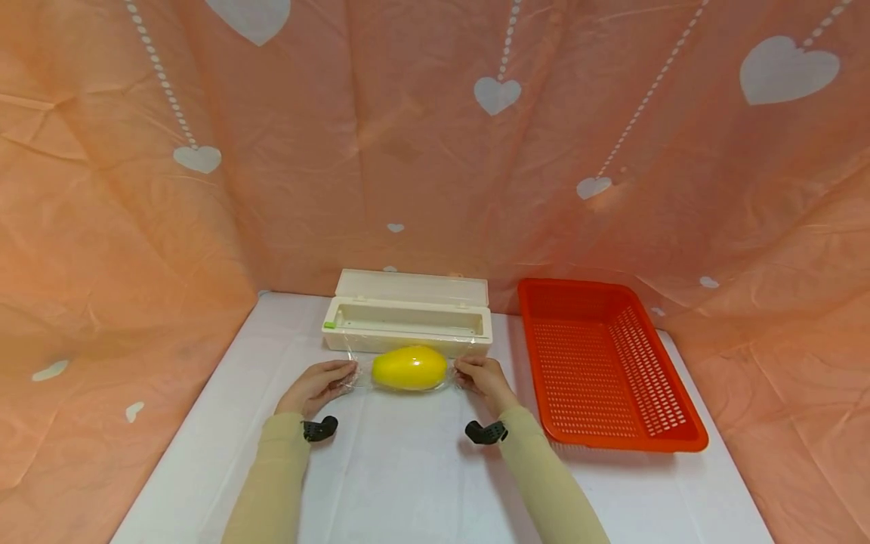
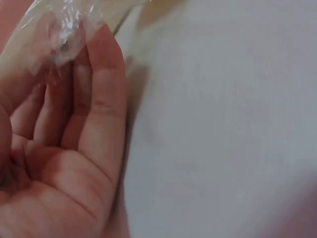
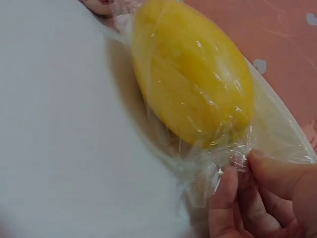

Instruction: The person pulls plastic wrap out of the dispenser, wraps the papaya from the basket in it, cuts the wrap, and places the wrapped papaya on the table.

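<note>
wrap (image 3: 202,181): glossy plastic | fruit (image 3: 190,74): smooth, glossy | basket (image 1: 587,378): plastic

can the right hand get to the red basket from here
Probably yes: nothing stands between the right hand and the red basket, though it would likely need to release the plastic wrap it pinches first.

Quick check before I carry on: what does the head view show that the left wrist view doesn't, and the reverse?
Only head: the red plastic basket, the left sleeve and the whole yellow papaya-shaped fruit.
Only left wrist: the left palm and its creases up close.
Both: the left hand, clear film at its fingertips, white tabletop.
</note>
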Tool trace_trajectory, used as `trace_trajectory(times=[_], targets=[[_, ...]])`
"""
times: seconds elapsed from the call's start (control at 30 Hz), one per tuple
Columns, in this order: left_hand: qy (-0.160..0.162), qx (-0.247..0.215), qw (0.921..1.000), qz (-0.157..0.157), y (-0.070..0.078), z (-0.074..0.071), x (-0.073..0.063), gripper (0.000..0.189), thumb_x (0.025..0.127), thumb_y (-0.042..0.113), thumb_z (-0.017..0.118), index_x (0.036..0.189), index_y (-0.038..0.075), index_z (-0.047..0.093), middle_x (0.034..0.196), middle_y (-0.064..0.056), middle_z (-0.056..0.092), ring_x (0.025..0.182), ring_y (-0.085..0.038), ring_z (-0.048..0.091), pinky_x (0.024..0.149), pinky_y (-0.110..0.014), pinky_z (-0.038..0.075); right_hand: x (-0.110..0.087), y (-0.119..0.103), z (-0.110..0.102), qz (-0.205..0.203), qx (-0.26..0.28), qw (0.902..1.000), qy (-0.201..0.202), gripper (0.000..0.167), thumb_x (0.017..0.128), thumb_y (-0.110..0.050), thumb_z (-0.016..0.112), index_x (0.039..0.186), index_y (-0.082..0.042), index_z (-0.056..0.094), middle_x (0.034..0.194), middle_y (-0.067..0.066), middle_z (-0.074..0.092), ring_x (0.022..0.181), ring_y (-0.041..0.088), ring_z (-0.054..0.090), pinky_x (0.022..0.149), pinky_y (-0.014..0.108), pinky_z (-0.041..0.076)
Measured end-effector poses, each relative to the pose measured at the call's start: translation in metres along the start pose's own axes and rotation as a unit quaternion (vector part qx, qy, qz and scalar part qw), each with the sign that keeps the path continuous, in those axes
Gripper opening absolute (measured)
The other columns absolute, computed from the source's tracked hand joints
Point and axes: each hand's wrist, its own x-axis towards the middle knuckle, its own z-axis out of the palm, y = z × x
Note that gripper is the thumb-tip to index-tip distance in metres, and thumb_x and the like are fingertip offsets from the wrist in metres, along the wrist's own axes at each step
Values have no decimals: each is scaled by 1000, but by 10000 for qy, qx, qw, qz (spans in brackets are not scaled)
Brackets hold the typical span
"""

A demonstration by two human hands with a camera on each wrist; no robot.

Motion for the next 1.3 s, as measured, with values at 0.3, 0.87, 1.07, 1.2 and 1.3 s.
trace_trajectory(times=[0.3, 0.87, 1.07, 1.2, 1.3], targets=[[252, 930, 9952, 175, 5, 8, 3, 46, 92, 15, 65, 130, -8, 52, 102, -4, 67, 89, -10, 62, 78, -22, 54, 3, -3, -2, 54, -87, 9996, -253, 15, 91, -6, 63, 96, 8, 65, 80, 6, 61, 70, 14, 57, 68, 23, 53], [319, -161, 9988, 340, 5, 0, -7, 49, 95, 12, 60, 138, -5, 43, 115, -8, 64, 103, -14, 62, 92, -28, 49, -1, -6, 0, 136, 32, 9997, -185, 24, 93, -4, 60, 111, 11, 61, 88, 10, 64, 74, 16, 61, 76, 30, 56], [353, -18, 9984, 446, 9, -1, -9, 49, 96, 16, 59, 138, -4, 45, 124, -13, 60, 104, -15, 62, 94, -29, 48, -5, -8, 1, -205, -351, 9990, 172, 21, 92, -3, 59, 107, 11, 64, 87, 11, 65, 72, 16, 60, 74, 31, 57], [369, 63, 9980, 511, 13, 0, -11, 49, 97, 18, 58, 137, -6, 45, 124, -16, 60, 103, -17, 62, 95, -30, 48, -10, -10, -2, -524, -948, 9936, 306, 23, 92, -6, 60, 108, 8, 66, 94, 12, 65, 79, 17, 59, 77, 31, 54], [368, 111, 9974, 606, 17, 1, -12, 47, 97, 17, 58, 135, -8, 46, 120, -16, 62, 105, -20, 62, 96, -32, 47, -14, -12, -4, -691, -1232, 9894, 342, 24, 92, -6, 59, 109, 7, 67, 103, 15, 65, 88, 23, 59, 84, 35, 52]])
